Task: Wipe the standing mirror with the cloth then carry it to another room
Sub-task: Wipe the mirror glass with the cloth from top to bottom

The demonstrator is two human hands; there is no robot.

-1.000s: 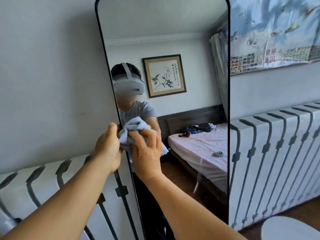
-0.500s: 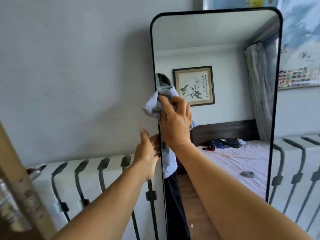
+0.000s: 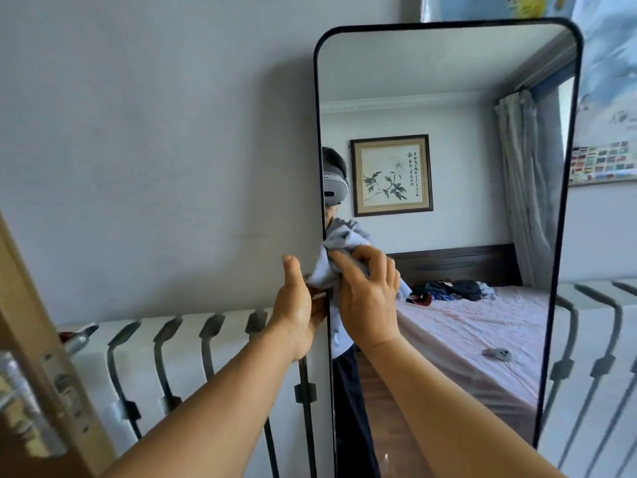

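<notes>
A tall standing mirror point(image 3: 448, 81) with a thin black frame leans against the grey wall, right of centre. My right hand point(image 3: 367, 301) presses a bunched light blue cloth point(image 3: 327, 267) against the glass at the mirror's left edge, about mid-height. My left hand point(image 3: 298, 308) grips the black left frame just beside and below the cloth, thumb pointing up. The glass reflects a bed, a framed painting and a person wearing a headset.
A white radiator cover point(image 3: 193, 357) with dark curved bars runs along the wall behind the mirror on both sides. A wooden door edge with a metal latch point(image 3: 38, 367) juts in at the lower left. A map poster point(image 3: 606, 98) hangs at the upper right.
My right hand has slid the cloth down the mirror's left edge from about head height to chest height. My left hand keeps hold of the frame. The view has shifted further left.
</notes>
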